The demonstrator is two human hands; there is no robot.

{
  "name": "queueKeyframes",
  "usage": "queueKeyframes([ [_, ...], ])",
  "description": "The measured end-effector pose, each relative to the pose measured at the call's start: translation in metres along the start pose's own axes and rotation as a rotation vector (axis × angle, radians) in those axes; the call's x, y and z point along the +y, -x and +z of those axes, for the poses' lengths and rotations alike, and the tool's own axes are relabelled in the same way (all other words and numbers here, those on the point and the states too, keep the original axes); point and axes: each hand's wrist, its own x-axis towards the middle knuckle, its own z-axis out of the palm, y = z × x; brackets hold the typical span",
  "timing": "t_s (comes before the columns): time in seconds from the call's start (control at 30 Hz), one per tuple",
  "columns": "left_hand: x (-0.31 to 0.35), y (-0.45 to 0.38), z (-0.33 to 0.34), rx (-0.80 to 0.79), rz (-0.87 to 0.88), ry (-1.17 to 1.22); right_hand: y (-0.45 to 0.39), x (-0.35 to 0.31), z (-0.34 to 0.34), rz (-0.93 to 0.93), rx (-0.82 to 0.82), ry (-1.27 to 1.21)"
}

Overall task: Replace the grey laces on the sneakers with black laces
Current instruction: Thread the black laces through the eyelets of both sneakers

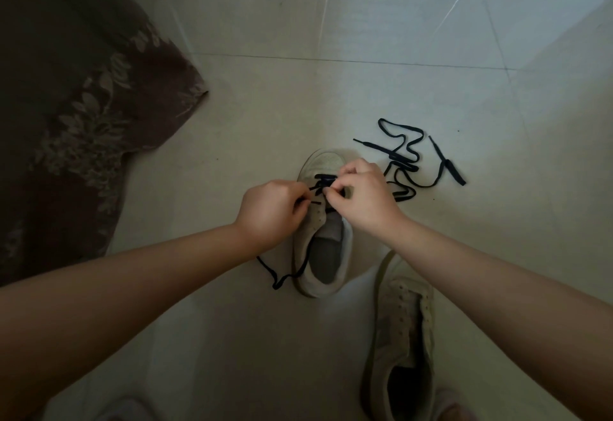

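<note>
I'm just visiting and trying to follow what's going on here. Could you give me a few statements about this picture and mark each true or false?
1. Both hands work at the sneaker being laced. True: the left hand and right hand each pinch the black lace.
2. The second sneaker already has black laces. False: its eyelets show no lace.
3. A loose black lace lies on the floor beyond the right hand. True.
4. The patterned cloth covers the sneakers. False: it lies apart, on the left.
</note>
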Motion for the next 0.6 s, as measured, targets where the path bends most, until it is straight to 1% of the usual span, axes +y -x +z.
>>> queueKeyframes([
  [0.13, -0.004, 0.001, 0.001, -0.017, -0.016, -0.041, 0.005, 0.004, -0.004, -0.108, -0.072, 0.099],
  [0.23, -0.006, 0.0, 0.0, -0.005, 0.047, -0.069, 0.008, 0.006, 0.001, -0.174, -0.129, 0.167],
  [0.33, -0.007, -0.007, -0.001, -0.01, 0.171, -0.155, 0.008, 0.006, 0.004, -0.128, -0.085, 0.105],
  [0.43, -0.014, -0.018, -0.002, -0.036, 0.252, -0.122, 0.009, 0.007, 0.006, -0.053, -0.058, -0.012],
  [0.53, -0.009, -0.02, -0.001, -0.098, 0.204, -0.033, 0.01, 0.006, 0.008, 0.025, -0.113, -0.05],
  [0.6, -0.004, -0.019, 0.003, -0.139, 0.084, 0.01, 0.008, 0.006, 0.008, 0.036, -0.113, -0.058],
])
